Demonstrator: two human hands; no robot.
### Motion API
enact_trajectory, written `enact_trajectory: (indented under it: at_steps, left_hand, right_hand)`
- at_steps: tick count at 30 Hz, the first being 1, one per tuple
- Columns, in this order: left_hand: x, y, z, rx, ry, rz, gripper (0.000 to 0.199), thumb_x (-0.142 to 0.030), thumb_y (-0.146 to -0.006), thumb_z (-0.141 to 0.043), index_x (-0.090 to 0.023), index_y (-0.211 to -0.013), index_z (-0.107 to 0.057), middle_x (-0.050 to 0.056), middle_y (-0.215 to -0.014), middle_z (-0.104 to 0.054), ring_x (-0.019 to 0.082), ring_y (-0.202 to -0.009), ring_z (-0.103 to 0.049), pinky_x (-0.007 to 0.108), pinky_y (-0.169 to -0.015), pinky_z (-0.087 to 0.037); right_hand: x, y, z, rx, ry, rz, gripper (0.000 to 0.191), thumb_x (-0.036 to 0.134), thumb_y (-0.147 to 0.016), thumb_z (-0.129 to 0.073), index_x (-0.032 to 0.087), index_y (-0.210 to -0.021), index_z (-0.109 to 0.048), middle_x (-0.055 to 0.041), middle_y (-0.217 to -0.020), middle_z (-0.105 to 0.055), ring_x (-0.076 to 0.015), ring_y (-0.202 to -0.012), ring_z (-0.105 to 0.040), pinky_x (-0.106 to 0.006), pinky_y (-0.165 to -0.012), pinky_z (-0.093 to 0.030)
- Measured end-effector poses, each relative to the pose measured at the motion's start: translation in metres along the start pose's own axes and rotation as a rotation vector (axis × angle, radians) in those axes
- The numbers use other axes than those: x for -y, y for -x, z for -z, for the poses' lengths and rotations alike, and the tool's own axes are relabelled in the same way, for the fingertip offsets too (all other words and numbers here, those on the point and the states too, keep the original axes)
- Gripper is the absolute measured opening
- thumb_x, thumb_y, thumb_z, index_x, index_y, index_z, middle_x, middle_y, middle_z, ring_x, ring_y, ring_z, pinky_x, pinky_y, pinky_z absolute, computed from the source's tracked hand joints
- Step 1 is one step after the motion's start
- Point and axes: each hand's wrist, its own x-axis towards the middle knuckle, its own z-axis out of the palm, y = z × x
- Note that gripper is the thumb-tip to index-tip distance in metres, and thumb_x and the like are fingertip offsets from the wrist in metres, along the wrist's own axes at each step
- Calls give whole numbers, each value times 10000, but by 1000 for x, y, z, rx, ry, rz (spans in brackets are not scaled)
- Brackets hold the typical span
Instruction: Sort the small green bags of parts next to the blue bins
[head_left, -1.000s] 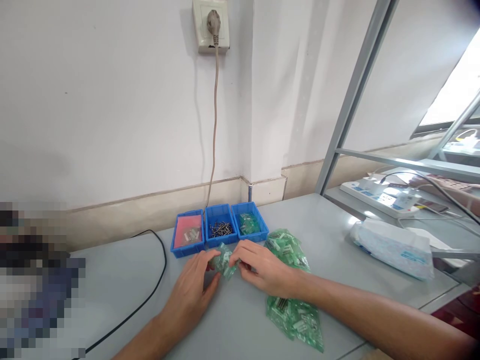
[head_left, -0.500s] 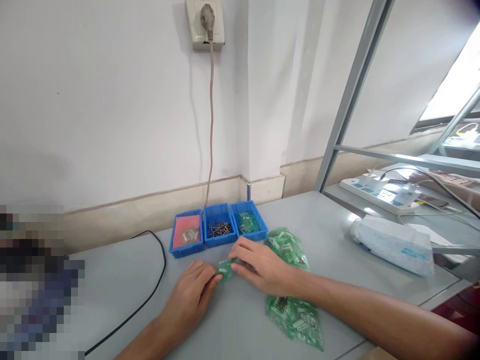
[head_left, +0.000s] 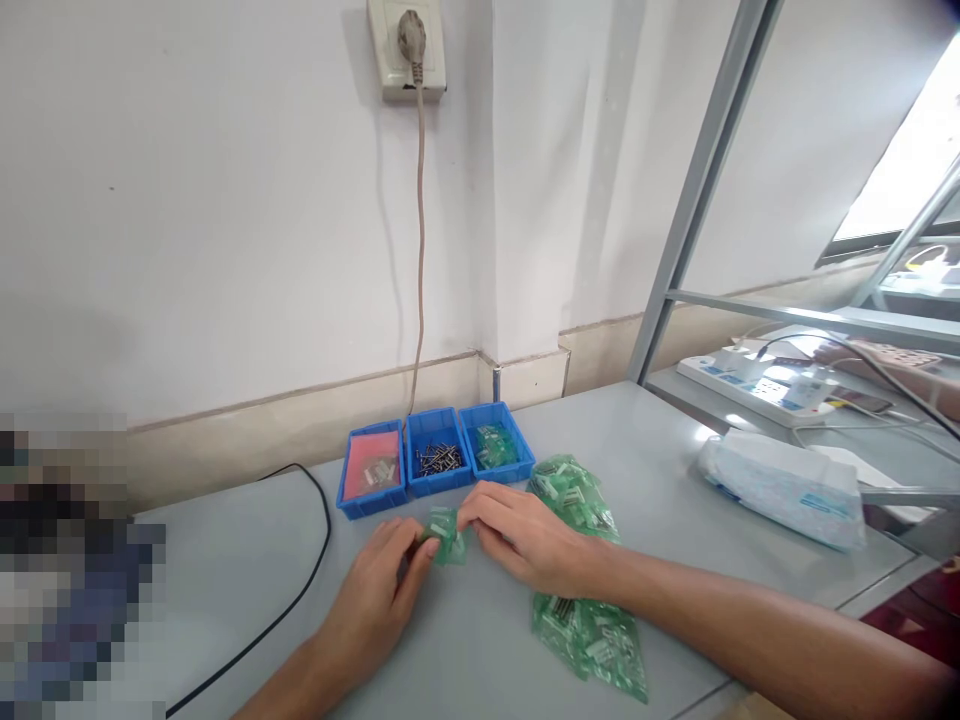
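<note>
Our left hand (head_left: pixel 377 582) pinches the small green packet (head_left: pixel 448 542) by its 9 o'clock edge; our right hand (head_left: pixel 519 530) is curled at its 2 o'clock edge, grip unclear. We would do best to pinch lightly, low over the worktop (head_left: pixel 457 650), short of the 3 blue trays (head_left: pixel 442 484) at 12 o'clock.

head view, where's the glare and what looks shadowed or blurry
Head view: the window is washed out white; head view: the wall cord casts a soft shadow to its left; head view: lower left pixelated, small green bag soft in detail.
</note>
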Motion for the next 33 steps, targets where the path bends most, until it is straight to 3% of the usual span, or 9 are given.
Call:
enact_trajectory:
  at_steps: [3,7,16,19,24,29,33]
  left_hand:
    - [2,2,0,9,-7,0,326,-381,-1154,-431,-230,-878,-513,5,-819,-586,202,-759,-573,301,-704,-452]
    - [2,5,-1,62,-52,-125,273,-352,-1139,-460,-229,-904,-523,14,-849,-613,212,-770,-568,312,-706,-444]
    - [2,2,3,34,-55,-48,296,-374,-1136,-465,-228,-894,-553,18,-830,-610,226,-778,-568,331,-725,-455]
    - [1,-1,4,39,-37,-73,280,-348,-1143,-455,-226,-924,-581,22,-852,-627,227,-803,-575,347,-763,-456]
    - [-3,-3,5,42,-28,-128,217,-272,-1138,-446,-225,-1022,-622,39,-913,-669,233,-848,-602,368,-797,-460]
    - [0,1,4,14,-23,-82,123,-291,-1102,-528,-239,-1176,-612,54,-970,-688,250,-903,-646,385,-824,-516]
    - [5,5,1,-28,4,-55,303,-294,-1076,-594,-281,-1372,-531,48,-1044,-708,250,-961,-679,400,-874,-557]
  right_hand:
    - [0,0,-3,-46,35,-14,253,54,-1012,-471,220,-1172,-577,-52,-1043,-648,-198,-939,-594,-306,-837,-485]
    - [-1,-2,-3,-65,58,-8,258,15,-967,-491,215,-1107,-575,-37,-989,-633,-197,-892,-549,-305,-805,-468]
    - [1,-3,1,-42,149,-4,110,187,-1124,-494,212,-1166,-593,-68,-1082,-663,-221,-976,-591,-342,-868,-490]
    - [2,-4,1,-83,139,-36,135,226,-1142,-474,217,-1112,-606,-59,-1038,-626,-212,-953,-587,-325,-844,-498]
    - [1,-3,2,-94,47,-117,84,235,-1124,-498,219,-1108,-580,-79,-1165,-595,-198,-1002,-599,-308,-855,-496]
    - [-3,-1,-4,-85,-30,-251,81,264,-1111,-529,239,-1035,-534,22,-871,-602,-164,-769,-556,-282,-707,-418]
    - [-4,-1,-7,-110,-136,-344,57,250,-1087,-559,256,-1136,-532,62,-783,-536,-145,-692,-514,-253,-656,-396]
